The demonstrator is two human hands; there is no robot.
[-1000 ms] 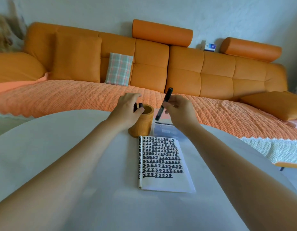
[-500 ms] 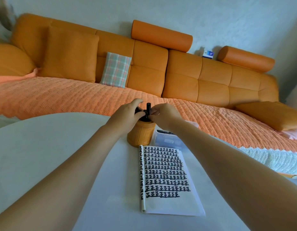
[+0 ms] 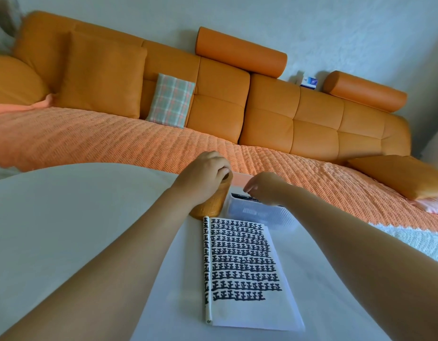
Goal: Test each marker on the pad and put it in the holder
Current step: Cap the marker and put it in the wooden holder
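Wooden holder (image 3: 211, 205), one, stands upright at 12 o'clock of the single pad (image 3: 247, 274), whose long axis runs 12 to 6. Left hand (image 3: 203, 175) curls over its rim; right hand (image 3: 267, 187), loosely curled and empty, hovers above one clear box (image 3: 259, 214). Markers cannot be counted.

A round wooden holder (image 3: 214, 203) is stood upright near the table's far edge, its top partly covered. A white pad (image 3: 247, 274), filled with rows of black marks, is laid flat just in front of it.
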